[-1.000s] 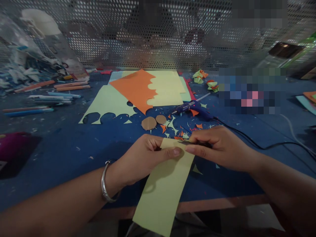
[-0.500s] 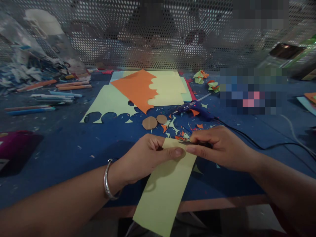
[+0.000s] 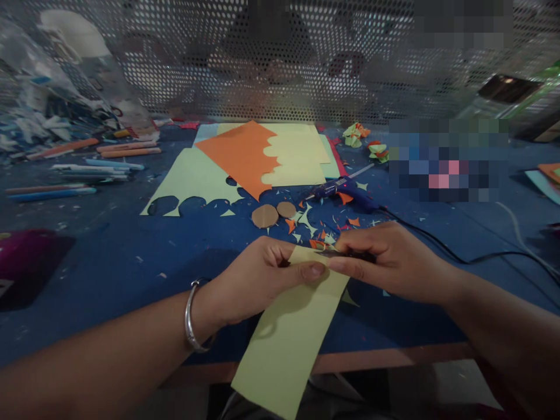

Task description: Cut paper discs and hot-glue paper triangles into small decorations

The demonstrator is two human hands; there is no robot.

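At far left on the counter (image 3: 109,251) lies a purple pouch (image 3: 30,251), with a bottle (image 3: 94,70) farther back and thin sticks (image 3: 131,153) between them. Next comes a pale green sheet (image 3: 184,175), its near edge already bitten into round cutouts. The left hand (image 3: 266,277) pinches the yellow strip (image 3: 284,350) near its upper end, thumb on top; the strip slants down past the counter's front edge. Beyond, an orange sheet (image 3: 242,154), scalloped along its right side, lies over a yellow sheet (image 3: 301,157). Two brown discs (image 3: 265,216) lie side by side, with scraps (image 3: 306,219) scattered beside them, so a fair amount of cutting seems done. The strip looks barely begun: its lower length is whole and straight-sided, and only the upper end meets a blade. That blade belongs to what seem to be scissors (image 3: 361,255), gripped in the right hand (image 3: 394,256); how far they are opened I cannot tell. Behind that hand lies a glue gun (image 3: 350,191), its cord (image 3: 437,251) trailing right.
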